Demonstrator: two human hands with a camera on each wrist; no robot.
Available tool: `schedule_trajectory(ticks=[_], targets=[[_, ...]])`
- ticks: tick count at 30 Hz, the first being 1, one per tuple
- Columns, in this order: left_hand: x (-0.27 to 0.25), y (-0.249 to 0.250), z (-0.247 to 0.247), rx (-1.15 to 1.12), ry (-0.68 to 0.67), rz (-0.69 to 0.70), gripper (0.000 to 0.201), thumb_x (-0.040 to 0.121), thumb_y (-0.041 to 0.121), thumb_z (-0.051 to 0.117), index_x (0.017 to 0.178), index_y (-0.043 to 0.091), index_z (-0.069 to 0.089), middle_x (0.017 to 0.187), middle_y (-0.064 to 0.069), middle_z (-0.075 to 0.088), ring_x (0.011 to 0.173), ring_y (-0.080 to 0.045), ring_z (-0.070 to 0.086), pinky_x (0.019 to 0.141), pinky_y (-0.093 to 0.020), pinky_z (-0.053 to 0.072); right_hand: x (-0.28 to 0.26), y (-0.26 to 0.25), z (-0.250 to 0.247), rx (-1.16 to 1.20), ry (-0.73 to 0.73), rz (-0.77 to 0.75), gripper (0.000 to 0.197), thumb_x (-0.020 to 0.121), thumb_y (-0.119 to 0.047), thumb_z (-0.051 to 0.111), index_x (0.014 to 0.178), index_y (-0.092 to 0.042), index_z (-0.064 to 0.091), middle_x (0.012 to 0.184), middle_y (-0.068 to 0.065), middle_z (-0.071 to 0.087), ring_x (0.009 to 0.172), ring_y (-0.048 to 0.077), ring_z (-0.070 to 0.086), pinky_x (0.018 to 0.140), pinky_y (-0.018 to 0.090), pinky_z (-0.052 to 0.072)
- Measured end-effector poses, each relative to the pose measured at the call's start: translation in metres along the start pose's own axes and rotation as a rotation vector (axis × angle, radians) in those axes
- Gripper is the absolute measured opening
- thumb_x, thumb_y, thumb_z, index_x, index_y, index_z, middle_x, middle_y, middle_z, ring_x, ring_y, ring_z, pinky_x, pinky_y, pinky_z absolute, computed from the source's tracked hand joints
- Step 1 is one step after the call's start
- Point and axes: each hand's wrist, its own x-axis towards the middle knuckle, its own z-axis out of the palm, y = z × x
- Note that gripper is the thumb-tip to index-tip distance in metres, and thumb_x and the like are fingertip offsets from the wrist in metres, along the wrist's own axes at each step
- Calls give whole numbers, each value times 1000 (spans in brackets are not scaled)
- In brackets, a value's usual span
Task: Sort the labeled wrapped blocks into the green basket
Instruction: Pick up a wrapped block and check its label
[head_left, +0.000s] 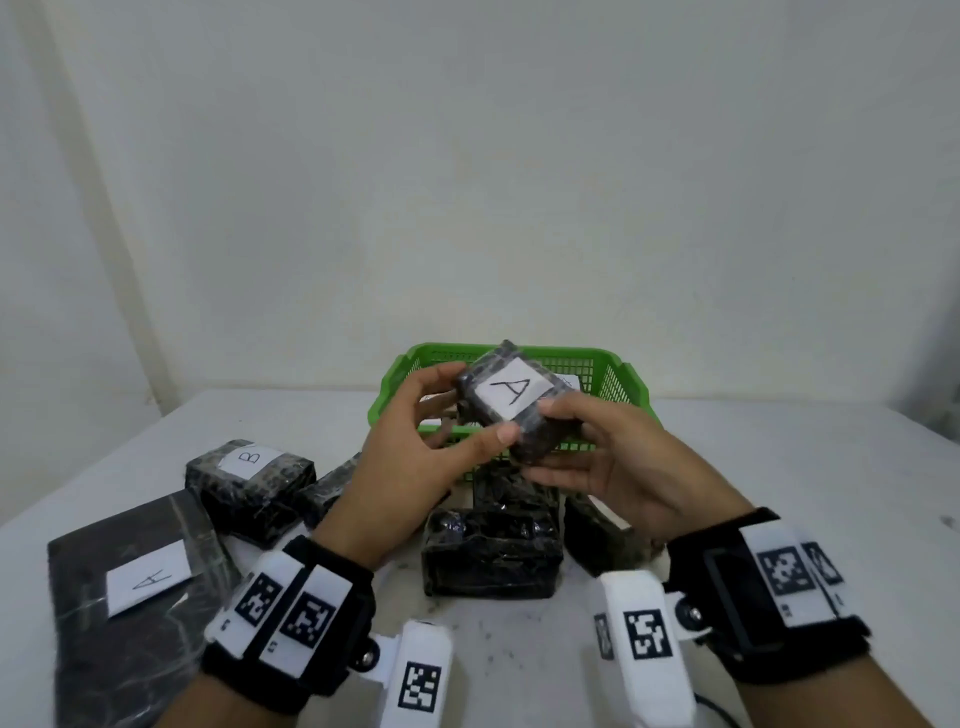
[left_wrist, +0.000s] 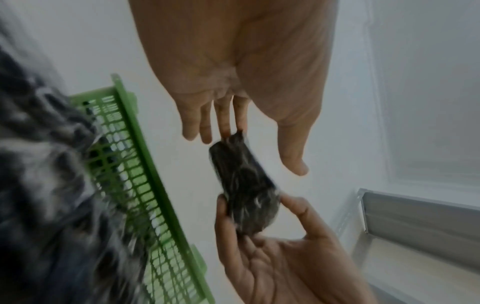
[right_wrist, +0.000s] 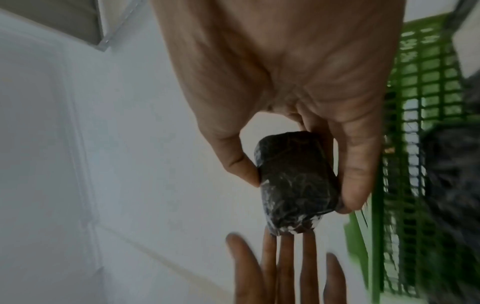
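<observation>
Two hands share one wrapped block (head_left: 511, 402), lifted above the near rim of the green basket (head_left: 618, 374). The right hand (head_left: 618, 467) pinches it, thumb on the labelled face and fingers curled beneath. The left hand (head_left: 415, 457) is nearly flat, thumb tip and straight fingers only touching the block's left end. The block tilts, its long axis running from far left to near right, its white label reading "A" facing up. On the table (head_left: 779, 493) nearer the person lie a block marked "B" (head_left: 249, 480), a flat dark packet marked "A" (head_left: 140, 597) and an unlabelled-side block (head_left: 493, 556).
</observation>
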Motion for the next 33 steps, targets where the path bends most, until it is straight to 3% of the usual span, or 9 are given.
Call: schedule_trajectory(ticks=[3, 6, 10, 12, 14, 18, 22, 26, 33], targets=[[30, 8, -13, 186, 112, 1, 52, 79, 54, 77, 123, 30, 63, 120, 15, 70, 118, -2, 63, 100, -26, 49, 17, -21, -13, -77, 87, 24, 12, 95, -11, 64, 105, -11, 72, 108, 14, 70, 87, 31, 70, 83, 43, 62], [72, -6, -30, 381, 200, -89, 38, 91, 43, 72, 122, 23, 65, 124, 9, 67, 121, -11, 60, 101, -26, 44, 42, -31, -25, -186, 150, 39, 24, 94, -12, 67, 116, -5, 70, 109, 17, 68, 86, 30, 69, 77, 40, 62], [117, -33, -43, 655, 170, -275, 53, 93, 29, 69, 140, 9, 54, 140, -9, 57, 99, -15, 62, 86, -27, 42, 78, -27, -29, -321, 201, 96, 21, 94, -11, 68, 112, 0, 68, 108, 19, 65, 80, 31, 67, 65, 35, 59], [133, -47, -45, 731, 129, -376, 65, 92, 31, 68, 146, 5, 45, 145, -14, 52, 111, -23, 61, 92, -32, 46, 97, -20, -29, -386, 206, 125, 11, 94, -11, 67, 102, -3, 67, 104, 17, 64, 81, 31, 66, 68, 36, 58], [148, -58, -45, 790, 81, -471, 52, 94, 32, 66, 132, 0, 52, 131, -17, 57, 114, -31, 58, 87, -34, 48, 113, -14, -28, -448, 216, 155, 9, 93, -12, 68, 96, -3, 66, 99, 15, 65, 79, 30, 66, 71, 38, 58], [167, -76, -47, 790, 45, -533, 25, 99, 20, 55, 79, 4, 52, 96, -16, 59, 84, -30, 54, 52, -28, 34, 141, -5, -18, -610, 213, 232, 12, 95, -16, 67, 87, -7, 65, 83, 11, 65, 81, 27, 65, 87, 43, 58], [173, -90, -51, 774, 21, -531, 22, 101, 15, 47, 92, 0, 60, 110, -27, 66, 88, -35, 59, 64, -30, 38, 164, 3, -7, -790, 216, 274, 15, 98, -20, 64, 90, -8, 64, 108, 16, 70, 103, 30, 68, 100, 47, 58], [173, -93, -53, 753, -5, -523, 24, 103, 17, 46, 87, 2, 54, 96, -19, 59, 85, -30, 53, 68, -31, 37, 178, 11, -3, -880, 238, 279, 18, 101, -24, 58, 101, -5, 60, 125, 20, 68, 117, 34, 67, 106, 47, 54], [173, -94, -53, 713, 5, -528, 21, 103, 16, 47, 91, 1, 55, 96, -15, 57, 87, -30, 53, 71, -31, 37, 189, 20, -2, -937, 275, 318, 28, 99, -27, 63, 77, -11, 58, 114, 18, 69, 110, 31, 70, 92, 37, 57]])
